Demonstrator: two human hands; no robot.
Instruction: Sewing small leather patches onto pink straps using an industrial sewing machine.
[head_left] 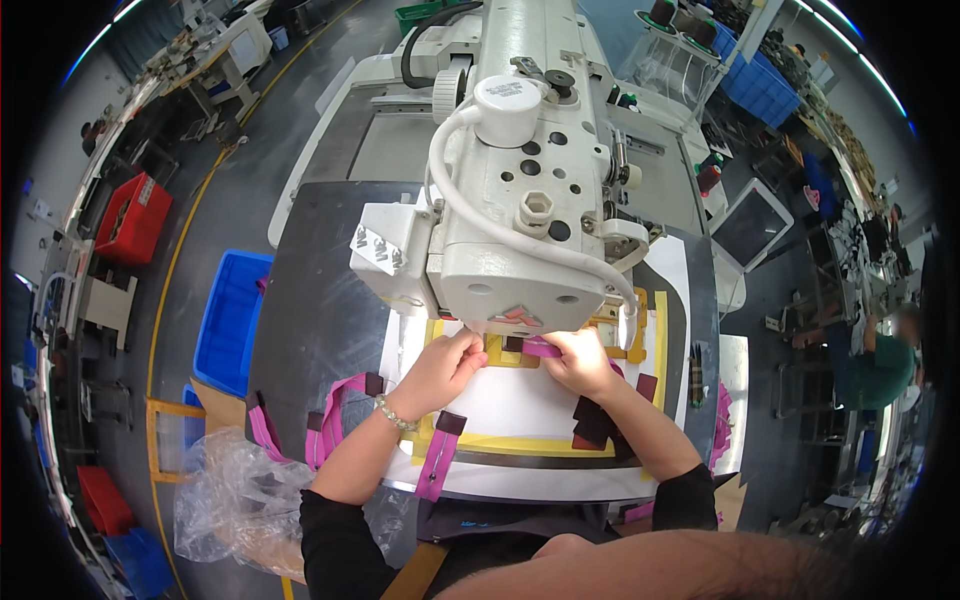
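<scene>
My right hand (580, 362) pinches a magenta zipper strip (541, 348) below the head of a white industrial sewing machine (520, 250). The strip's dark end lies over a yellow clamp frame (515, 362). My left hand (447, 368) is closed, thumb against curled fingers, left of that frame. What it holds, if anything, I cannot make out. Another magenta zipper strip (437, 462) with a dark end tab hangs over the near table edge below my left wrist. A looped strip (335, 405) lies farther left. Dark maroon patches (594, 424) sit beside my right forearm.
A blue bin (230, 322) and clear plastic bags (240, 495) are left of the table. Toward the right stand a tilted screen (752, 225) and thread cones (708, 175). Farther right is a person in green (885, 365). A red bin (135, 218) stands far left.
</scene>
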